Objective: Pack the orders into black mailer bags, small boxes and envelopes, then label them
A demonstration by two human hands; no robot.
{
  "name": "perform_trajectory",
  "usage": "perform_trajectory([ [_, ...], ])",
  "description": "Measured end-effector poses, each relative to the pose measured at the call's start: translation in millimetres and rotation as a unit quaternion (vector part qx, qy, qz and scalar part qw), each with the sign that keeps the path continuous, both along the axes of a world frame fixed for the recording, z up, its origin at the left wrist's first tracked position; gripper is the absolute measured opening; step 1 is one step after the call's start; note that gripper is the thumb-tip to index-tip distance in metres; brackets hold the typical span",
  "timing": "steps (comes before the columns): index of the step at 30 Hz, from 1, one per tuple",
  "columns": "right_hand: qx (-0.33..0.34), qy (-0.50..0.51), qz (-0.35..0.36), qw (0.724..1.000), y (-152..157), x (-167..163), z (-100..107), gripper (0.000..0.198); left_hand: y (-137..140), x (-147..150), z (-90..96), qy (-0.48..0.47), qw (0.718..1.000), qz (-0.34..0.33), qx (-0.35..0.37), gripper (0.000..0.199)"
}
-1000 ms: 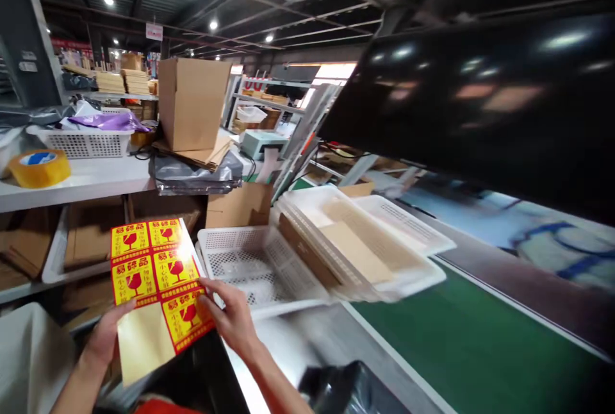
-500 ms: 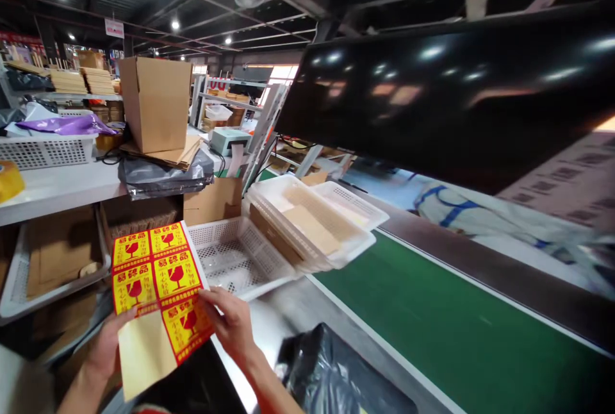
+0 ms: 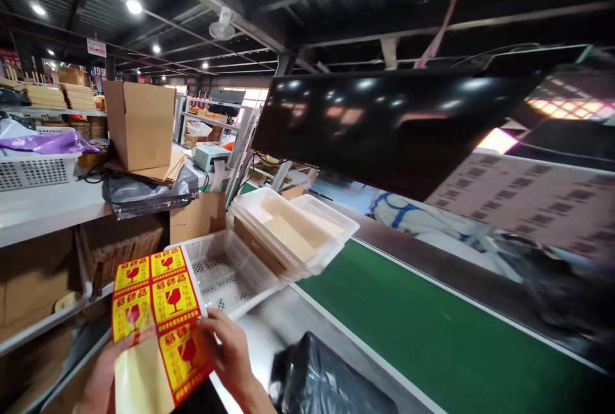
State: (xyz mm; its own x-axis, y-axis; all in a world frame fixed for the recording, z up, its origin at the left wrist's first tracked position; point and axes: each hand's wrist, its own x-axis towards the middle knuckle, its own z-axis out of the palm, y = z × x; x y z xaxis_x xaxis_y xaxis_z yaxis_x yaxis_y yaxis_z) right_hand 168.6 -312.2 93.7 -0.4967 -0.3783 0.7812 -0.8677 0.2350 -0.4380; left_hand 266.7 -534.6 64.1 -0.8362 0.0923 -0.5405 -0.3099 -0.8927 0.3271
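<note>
A sheet of yellow and red stickers (image 3: 173,298), printed with broken wine glasses, is held between both hands at the lower left. One corner, nearest me, shows bare pale backing. My left hand (image 3: 103,369) is closed on the sheet's left edge, blurred, with some fingers hidden. At the right edge my right hand (image 3: 228,350) pinches the sheet between thumb and fingers. A black plastic-wrapped parcel (image 3: 331,379) lies to the right of my right hand, apart from it.
Beyond the sheet is a white perforated basket (image 3: 225,273), beside stacked white trays (image 3: 293,234) holding cardboard. A green conveyor belt (image 3: 408,318) runs along the right under a large black screen (image 3: 384,125). A tall cardboard box (image 3: 141,125) stands on the left shelf.
The camera view has turned to the right and tilted up, so the surroundings sit further left and lower. Both hands still hold the sticker sheet.
</note>
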Motion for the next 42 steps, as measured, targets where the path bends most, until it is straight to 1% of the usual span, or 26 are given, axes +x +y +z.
perform_trajectory([
  [3, -0.005, -0.031, -0.029, 0.999, -2, 0, -5, 0.02, -4, -1, -1.7, 0.016, 1.0, -0.006, -0.022, 0.071],
  [6, 0.01, -0.009, -0.04, 0.999, 0, 1, -9, 0.033, -10, -1, -8.2, 0.033, 0.999, -0.013, -0.026, 0.068],
  [9, 0.039, 0.046, -0.073, 0.995, 3, 3, -10, 0.028, -14, 0, -11.7, 0.03, 0.999, -0.004, -0.02, 0.063],
  [11, 0.057, 0.071, -0.086, 0.992, 5, 6, -10, 0.026, -14, 1, -9.9, 0.015, 1.0, 0.002, -0.015, 0.061],
  [13, 0.074, 0.079, -0.093, 0.99, 6, 10, -8, 0.026, -14, 2, -5.6, 0.011, 1.0, 0.011, -0.026, 0.06],
  [15, 0.077, 0.068, -0.096, 0.99, 6, 14, -8, 0.024, -13, 3, -0.2, 0.011, 0.999, 0.019, -0.042, 0.057],
  [17, 0.064, 0.037, -0.098, 0.992, 5, 18, -7, 0.022, -13, 4, 4.9, 0.015, 0.999, 0.016, -0.045, 0.054],
  [19, 0.044, 0.011, -0.102, 0.994, 4, 21, -7, 0.024, -12, 3, 8.7, 0.017, 0.999, 0.005, -0.033, 0.051],
  [22, 0.025, 0.012, -0.106, 0.994, 4, 22, -11, 0.023, -11, 1, 10.5, 0.022, 1.0, -0.004, -0.02, 0.053],
  [25, -0.002, -0.014, -0.105, 0.994, 4, 21, -18, 0.022, -10, -1, 8.4, 0.013, 1.0, -0.008, -0.008, 0.057],
  [29, -0.052, -0.103, -0.132, 0.984, -3, 17, -32, 0.026, -10, -1, 6.4, 0.027, 0.999, -0.022, 0.008, 0.058],
  [31, -0.067, -0.112, -0.133, 0.983, -8, 14, -37, 0.023, -12, -1, 7.2, 0.024, 0.999, -0.023, 0.014, 0.058],
  [34, -0.054, -0.036, -0.127, 0.99, -18, 11, -37, 0.016, -16, -2, 8.1, -0.007, 1.0, -0.011, 0.024, 0.059],
  [36, -0.032, 0.012, -0.145, 0.989, -24, 10, -35, 0.02, -21, -3, 7.6, -0.017, 1.0, 0.008, 0.019, 0.059],
  [38, 0.0, 0.039, -0.157, 0.987, -30, 12, -32, 0.02, -27, -4, 6.4, -0.019, 0.999, 0.034, 0.002, 0.059],
  [40, 0.034, 0.076, -0.139, 0.987, -35, 17, -31, 0.018, -36, -5, 4.1, -0.03, 0.998, 0.056, -0.019, 0.055],
  [42, 0.061, 0.11, -0.096, 0.987, -37, 25, -33, 0.019, -48, -3, -0.2, -0.042, 0.995, 0.075, -0.05, 0.047],
])
